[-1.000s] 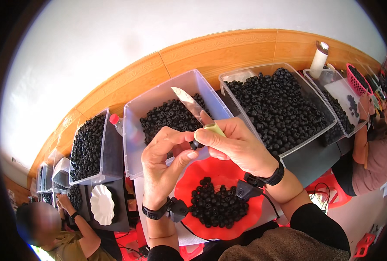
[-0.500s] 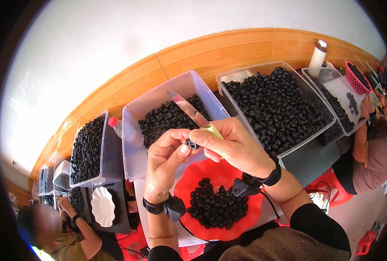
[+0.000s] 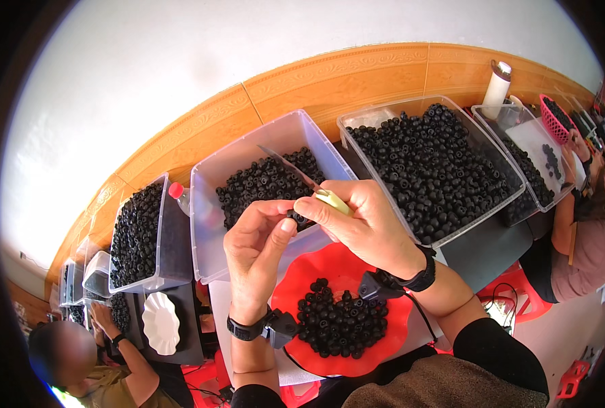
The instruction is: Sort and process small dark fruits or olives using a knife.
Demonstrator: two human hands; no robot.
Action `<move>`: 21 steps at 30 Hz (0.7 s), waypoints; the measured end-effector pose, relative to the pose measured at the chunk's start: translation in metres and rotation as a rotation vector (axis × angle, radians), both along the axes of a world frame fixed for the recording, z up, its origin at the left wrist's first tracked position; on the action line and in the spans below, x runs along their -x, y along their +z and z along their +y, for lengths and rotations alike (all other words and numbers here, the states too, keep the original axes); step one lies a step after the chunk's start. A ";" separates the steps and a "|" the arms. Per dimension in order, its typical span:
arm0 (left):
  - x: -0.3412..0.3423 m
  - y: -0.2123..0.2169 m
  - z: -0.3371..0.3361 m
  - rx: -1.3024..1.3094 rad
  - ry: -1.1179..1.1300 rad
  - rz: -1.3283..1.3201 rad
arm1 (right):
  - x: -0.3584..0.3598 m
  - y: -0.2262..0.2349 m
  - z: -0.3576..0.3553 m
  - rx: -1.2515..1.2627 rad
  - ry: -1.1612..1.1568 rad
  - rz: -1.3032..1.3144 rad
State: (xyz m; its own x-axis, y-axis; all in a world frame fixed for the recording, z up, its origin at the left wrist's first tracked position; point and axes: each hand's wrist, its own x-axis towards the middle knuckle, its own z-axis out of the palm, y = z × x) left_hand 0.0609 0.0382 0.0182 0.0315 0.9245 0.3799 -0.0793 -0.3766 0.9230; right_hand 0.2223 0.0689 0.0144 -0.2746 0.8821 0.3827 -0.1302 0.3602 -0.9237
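At far left, a co-worker (image 3: pixel 105 382) sits with hands together before a tub; next, a white scalloped dish (image 3: pixel 160 323) lies on a dark worktop (image 3: pixel 188 343), with a left-hand tub (image 3: pixel 174 238) of small black round pieces behind it; a red-capped bottle (image 3: pixel 177 191) stands between this tub and the translucent central tub (image 3: pixel 211 248), which is partly filled with similar pieces; the left hand (image 3: pixel 253 248) pinches one black piece (image 3: pixel 298 219) between thumb and forefinger, above the near side of the central tub; a red scalloped bowl (image 3: pixel 399 326) lies below both hands, a heap of black pieces (image 3: pixel 343 325) inside; the right hand (image 3: pixel 370 224) grips a knife (image 3: pixel 334 202) by its pale yellow-green handle — blade slanting up and leftward over the central tub, thumb beside the pinched piece; farther right stand a well-filled large tub (image 3: pixel 479 219), a white bottle (image 3: pixel 497 88) and a pink basket (image 3: pixel 552 126); at far right, a second co-worker (image 3: pixel 589 268) sits.
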 end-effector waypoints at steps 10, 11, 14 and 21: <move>0.003 0.001 0.001 -0.001 0.076 0.055 | 0.006 -0.002 0.000 -0.166 -0.163 0.039; 0.005 0.001 0.001 -0.006 0.106 0.056 | 0.008 -0.002 0.000 -0.197 -0.197 0.099; 0.008 -0.001 0.008 -0.006 0.162 0.023 | 0.000 0.005 -0.004 0.022 -0.029 0.128; 0.021 -0.013 0.024 0.015 0.109 0.035 | -0.002 0.008 -0.004 0.043 0.067 0.206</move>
